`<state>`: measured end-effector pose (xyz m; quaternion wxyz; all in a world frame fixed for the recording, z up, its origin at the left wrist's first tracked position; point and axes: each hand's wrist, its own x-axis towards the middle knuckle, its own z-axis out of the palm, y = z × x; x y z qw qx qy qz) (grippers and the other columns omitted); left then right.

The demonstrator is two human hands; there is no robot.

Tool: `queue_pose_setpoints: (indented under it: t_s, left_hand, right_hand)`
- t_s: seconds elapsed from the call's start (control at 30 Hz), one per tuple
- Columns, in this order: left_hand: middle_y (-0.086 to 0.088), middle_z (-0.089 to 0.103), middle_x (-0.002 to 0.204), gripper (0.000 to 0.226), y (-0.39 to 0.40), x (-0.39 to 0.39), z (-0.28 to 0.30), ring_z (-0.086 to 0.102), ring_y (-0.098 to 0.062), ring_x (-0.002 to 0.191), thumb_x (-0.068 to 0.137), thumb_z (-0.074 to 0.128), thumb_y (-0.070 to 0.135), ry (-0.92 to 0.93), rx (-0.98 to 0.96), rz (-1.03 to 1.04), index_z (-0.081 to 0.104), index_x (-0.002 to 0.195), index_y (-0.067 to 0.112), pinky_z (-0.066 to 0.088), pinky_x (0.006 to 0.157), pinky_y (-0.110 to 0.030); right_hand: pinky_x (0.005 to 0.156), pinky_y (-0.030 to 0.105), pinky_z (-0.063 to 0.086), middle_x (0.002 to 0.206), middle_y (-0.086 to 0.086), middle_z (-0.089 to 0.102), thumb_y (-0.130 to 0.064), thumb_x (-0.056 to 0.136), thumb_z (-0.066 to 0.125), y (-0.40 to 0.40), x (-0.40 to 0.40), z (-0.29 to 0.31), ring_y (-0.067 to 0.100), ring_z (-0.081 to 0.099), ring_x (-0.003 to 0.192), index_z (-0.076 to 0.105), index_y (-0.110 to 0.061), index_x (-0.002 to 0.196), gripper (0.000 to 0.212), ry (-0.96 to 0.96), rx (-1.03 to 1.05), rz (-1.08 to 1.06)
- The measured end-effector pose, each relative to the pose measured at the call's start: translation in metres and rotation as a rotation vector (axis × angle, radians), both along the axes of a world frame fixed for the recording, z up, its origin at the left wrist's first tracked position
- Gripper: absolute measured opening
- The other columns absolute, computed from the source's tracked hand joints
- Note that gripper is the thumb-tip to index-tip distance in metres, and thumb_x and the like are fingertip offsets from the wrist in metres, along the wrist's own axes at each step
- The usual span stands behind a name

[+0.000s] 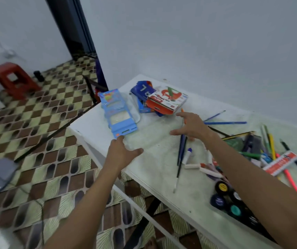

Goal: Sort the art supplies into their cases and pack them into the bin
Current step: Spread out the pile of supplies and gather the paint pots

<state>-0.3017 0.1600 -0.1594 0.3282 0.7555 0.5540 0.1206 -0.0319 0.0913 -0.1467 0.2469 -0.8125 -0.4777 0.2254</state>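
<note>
Head view: both my hands reach over a clear plastic bin (154, 130) on the white table (90, 126). My left hand (120, 151) has fingers spread and relaxed at the bin's near-left corner, gripping nothing. My right hand (191, 125) is spread open over its right edge, also gripping nothing. Light-blue plastic case (116, 112) lies just left of the bin, red-and-white cardboard box (167, 101) behind it. Loose pencils and brushes (181, 150) and paint jars (224, 198) lie on the right.
</note>
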Motion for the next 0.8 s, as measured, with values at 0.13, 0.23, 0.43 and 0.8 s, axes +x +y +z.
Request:
queue_pose_setpoints:
  t_s: [0.13, 0.23, 0.43, 0.8]
  left_hand:
    - [-0.004, 0.052, 0.113, 0.076, 0.013, 0.006, -0.009, 0.056, -0.023, 0.104, 0.059, 0.078, 0.065, 0.028, 0.027, -0.014, 0.052, 0.114, 0.018, 0.049, 0.086, -0.037]
    - [-0.001, 0.052, 0.105, 0.072, 0.013, 0.007, -0.010, 0.055, -0.021, 0.096, 0.059, 0.080, 0.060, 0.003, 0.043, -0.009, 0.053, 0.108, 0.015, 0.049, 0.081, -0.036]
    - [0.000, 0.051, 0.113, 0.096, -0.006, -0.012, 0.003, 0.056, -0.014, 0.092, 0.062, 0.083, 0.052, -0.110, 0.059, -0.019, 0.043, 0.140, 0.013, 0.040, 0.072, -0.022]
    - [0.012, 0.055, 0.103, 0.091, -0.083, 0.059, 0.027, 0.058, -0.004, 0.083, 0.052, 0.088, 0.053, -0.296, -0.012, -0.505, 0.052, 0.132, 0.029, 0.043, 0.064, -0.014]
  right_hand:
    - [0.107, 0.048, 0.037, 0.140, 0.011, 0.047, -0.056, 0.047, 0.085, 0.012, 0.001, -0.013, 0.029, 0.036, 0.133, 0.041, -0.029, 0.141, 0.108, 0.038, -0.051, -0.021]
    - [0.104, 0.040, 0.039, 0.134, 0.009, 0.053, -0.049, 0.049, 0.087, 0.010, -0.006, -0.016, 0.027, 0.043, 0.127, 0.046, -0.026, 0.138, 0.101, 0.052, 0.038, -0.034]
    - [0.083, 0.023, 0.042, 0.118, 0.001, 0.050, -0.033, 0.056, 0.091, -0.029, -0.020, 0.005, 0.013, 0.049, 0.103, 0.041, -0.013, 0.142, 0.102, 0.178, 0.162, -0.075]
    - [0.064, 0.015, 0.043, 0.091, 0.009, 0.064, -0.021, 0.055, 0.091, -0.251, -0.010, 0.048, 0.020, 0.060, 0.074, 0.058, -0.034, 0.107, 0.063, 0.205, 0.317, -0.363]
